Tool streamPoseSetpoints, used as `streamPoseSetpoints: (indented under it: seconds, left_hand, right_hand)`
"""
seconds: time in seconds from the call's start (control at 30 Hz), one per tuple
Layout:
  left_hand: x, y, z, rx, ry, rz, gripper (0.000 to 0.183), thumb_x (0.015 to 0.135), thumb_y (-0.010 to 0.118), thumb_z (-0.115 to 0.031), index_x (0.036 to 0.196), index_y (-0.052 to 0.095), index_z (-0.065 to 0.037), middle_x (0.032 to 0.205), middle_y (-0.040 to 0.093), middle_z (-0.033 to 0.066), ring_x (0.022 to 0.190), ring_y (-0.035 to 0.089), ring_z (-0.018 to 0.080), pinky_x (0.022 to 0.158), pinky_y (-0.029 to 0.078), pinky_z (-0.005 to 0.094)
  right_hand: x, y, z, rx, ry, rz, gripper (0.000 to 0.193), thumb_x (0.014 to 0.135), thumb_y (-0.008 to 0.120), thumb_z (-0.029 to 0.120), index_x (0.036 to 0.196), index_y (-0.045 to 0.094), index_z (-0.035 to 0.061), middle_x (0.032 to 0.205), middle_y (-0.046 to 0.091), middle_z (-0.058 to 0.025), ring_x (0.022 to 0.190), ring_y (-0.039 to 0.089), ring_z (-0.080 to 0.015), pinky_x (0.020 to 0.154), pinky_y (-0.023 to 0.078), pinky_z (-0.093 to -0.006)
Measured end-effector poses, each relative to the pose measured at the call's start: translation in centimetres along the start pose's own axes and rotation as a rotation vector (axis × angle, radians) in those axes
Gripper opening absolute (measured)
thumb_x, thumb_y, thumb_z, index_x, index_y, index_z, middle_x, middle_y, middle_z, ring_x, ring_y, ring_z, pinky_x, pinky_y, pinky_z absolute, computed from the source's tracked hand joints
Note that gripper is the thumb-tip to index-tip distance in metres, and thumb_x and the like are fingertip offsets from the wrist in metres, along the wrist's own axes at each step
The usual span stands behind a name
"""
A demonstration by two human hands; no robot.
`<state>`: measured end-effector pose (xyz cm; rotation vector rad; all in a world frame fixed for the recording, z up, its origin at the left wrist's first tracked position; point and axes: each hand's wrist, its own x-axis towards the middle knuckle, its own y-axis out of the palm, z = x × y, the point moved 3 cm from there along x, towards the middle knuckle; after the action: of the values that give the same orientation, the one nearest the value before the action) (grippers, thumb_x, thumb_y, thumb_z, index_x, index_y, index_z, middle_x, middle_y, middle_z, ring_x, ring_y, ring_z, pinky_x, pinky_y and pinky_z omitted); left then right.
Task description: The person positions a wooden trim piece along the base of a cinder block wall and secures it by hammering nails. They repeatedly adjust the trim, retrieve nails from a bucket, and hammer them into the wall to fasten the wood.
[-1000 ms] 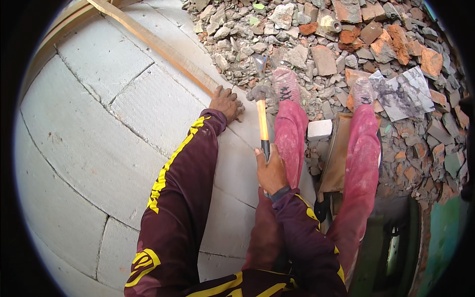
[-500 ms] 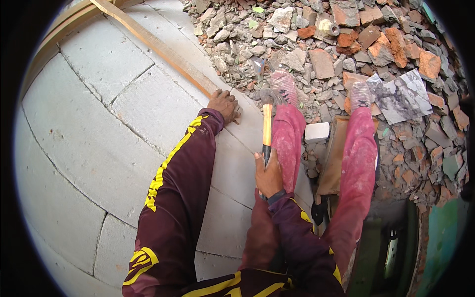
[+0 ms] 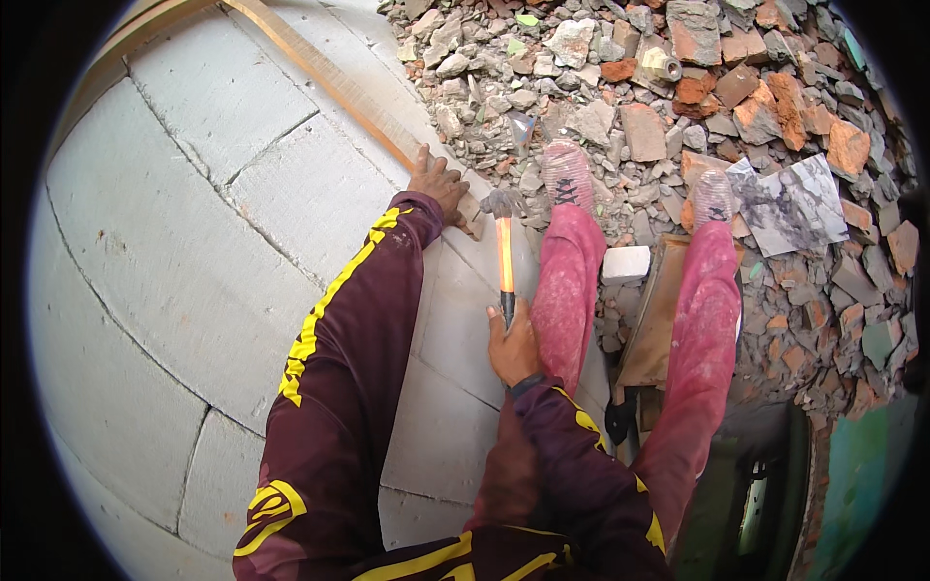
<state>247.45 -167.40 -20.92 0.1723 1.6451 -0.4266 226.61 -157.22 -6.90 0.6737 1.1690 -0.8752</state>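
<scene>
Two bare hands, one hammer [image 3: 506, 254], one long wooden strip [image 3: 325, 77], two shoes and one small white block [image 3: 626, 263] show. The hammer stands in front of the right hand [image 3: 513, 347], its grip closed around the black lower handle; the shaft is yellow-orange, the head grey and dusty, near the left hand [image 3: 438, 184]. That hand's fingers lie apart over the strip's end; whether its grip clamps the wood, I cannot tell. The strip, smooth and narrow, crosses pale, pitted rectangular blocks [image 3: 228, 228] beside jagged brick rubble [image 3: 643, 133].
</scene>
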Motion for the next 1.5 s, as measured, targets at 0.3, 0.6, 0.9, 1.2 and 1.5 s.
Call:
streamPoseSetpoints:
  seconds: [0.3, 0.6, 0.9, 1.2, 1.5]
  left_hand:
    - [0.5, 0.1, -0.3, -0.056, -0.058, 0.034, 0.063, 0.078, 0.061, -0.068, 0.128, 0.062, -0.03, 0.13, 0.059, -0.0045, 0.131, 0.041, 0.0239, 0.116, 0.004, 0.0625]
    - [3.1, 1.1, 0.3, -0.067, 0.067, 0.064, 0.057, 0.077, 0.061, -0.067, 0.12, 0.067, -0.031, 0.115, 0.069, -0.0001, 0.12, 0.053, 0.0244, 0.117, 0.016, 0.0496]
    - [3.3, 2.5, 0.0, 0.003, 0.164, 0.128, 0.026, 0.092, 0.05, -0.05, 0.112, 0.064, -0.056, 0.14, 0.053, -0.0151, 0.131, 0.045, 0.0234, 0.116, 0.01, 0.0575]
    - [3.8, 2.8, -0.1, 0.024, 0.141, 0.193, 0.049, 0.085, 0.059, -0.038, 0.13, 0.052, -0.055, 0.148, 0.045, -0.0086, 0.138, 0.038, 0.025, 0.117, 0.007, 0.0584]
    - [1.1, 1.7, -0.8, 0.1, 0.276, 0.039, 0.053, 0.085, 0.059, -0.04, 0.137, 0.05, -0.044, 0.152, 0.04, -0.0088, 0.14, 0.035, 0.0295, 0.116, 0.011, 0.0584]
  right_hand:
    - [-0.1, -0.5, 0.7, 0.06, -0.062, -0.107, 0.028, 0.096, 0.057, 0.025, 0.103, 0.049, -0.001, 0.086, 0.061, -0.0245, 0.083, 0.06, -0.0436, 0.073, 0.045, -0.0484]
    - [-0.4, -1.6, 1.2, 0.087, -0.075, -0.09, 0.031, 0.095, 0.058, 0.028, 0.104, 0.05, -0.0007, 0.086, 0.061, -0.0221, 0.081, 0.06, -0.0425, 0.073, 0.045, -0.0475]
    - [-0.5, -1.0, 0.8, 0.115, -0.05, -0.07, 0.031, 0.095, 0.059, 0.027, 0.106, 0.049, -0.0008, 0.082, 0.059, -0.0226, 0.078, 0.059, -0.0434, 0.07, 0.045, -0.048]
    - [-0.3, -0.1, 1.6, 0.087, -0.11, -0.094, 0.032, 0.095, 0.058, 0.026, 0.108, 0.047, -0.0014, 0.083, 0.06, -0.0262, 0.08, 0.059, -0.0478, 0.069, 0.044, -0.0511]
    - [0.3, -1.6, 2.6, 0.045, -0.012, -0.053, 0.034, 0.094, 0.06, 0.028, 0.104, 0.05, -0.0026, 0.087, 0.061, -0.025, 0.083, 0.06, -0.0445, 0.074, 0.045, -0.0489]
